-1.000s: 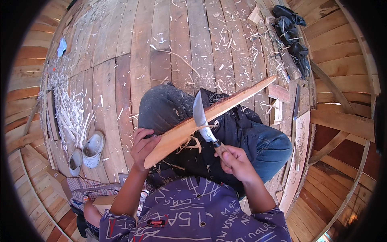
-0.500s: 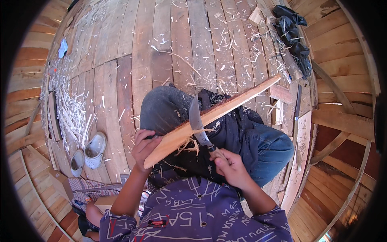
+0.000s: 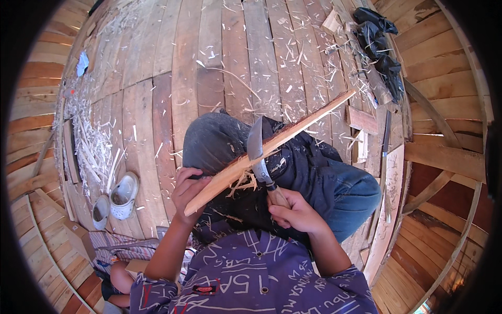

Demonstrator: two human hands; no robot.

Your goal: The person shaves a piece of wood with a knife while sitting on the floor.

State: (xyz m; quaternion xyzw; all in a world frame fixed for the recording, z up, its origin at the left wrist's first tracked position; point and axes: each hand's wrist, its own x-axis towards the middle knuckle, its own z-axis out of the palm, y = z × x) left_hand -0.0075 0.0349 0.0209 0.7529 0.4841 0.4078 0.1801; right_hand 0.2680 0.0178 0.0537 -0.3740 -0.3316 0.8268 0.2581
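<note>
A long split strip of wood (image 3: 293,129) with dark bark along its far edge lies slantwise across my lap, its tip rising to the far right. Near its lower end, my left hand (image 3: 189,189) is closed round the wood. My right hand (image 3: 297,210) grips the wooden handle of a large knife (image 3: 255,142). The curved blade crosses the strip near its middle and touches it, point away from me. Curled wood shavings (image 3: 244,182) hang from the strip's near edge, just left of the blade. Part of the strip's lower end is hidden by my left fingers.
Shavings (image 3: 94,149) are heaped at the left and scattered over the plank floor (image 3: 186,57). A pair of light clogs (image 3: 124,196) stands left of me. Black plastic bags (image 3: 374,39) and wood offcuts (image 3: 362,120) lie at right. Another person's bare limb (image 3: 122,277) shows at lower left.
My right hand has turned the knife more upright and shifted it slightly right along the wood. The strip's far tip has moved a little left and up.
</note>
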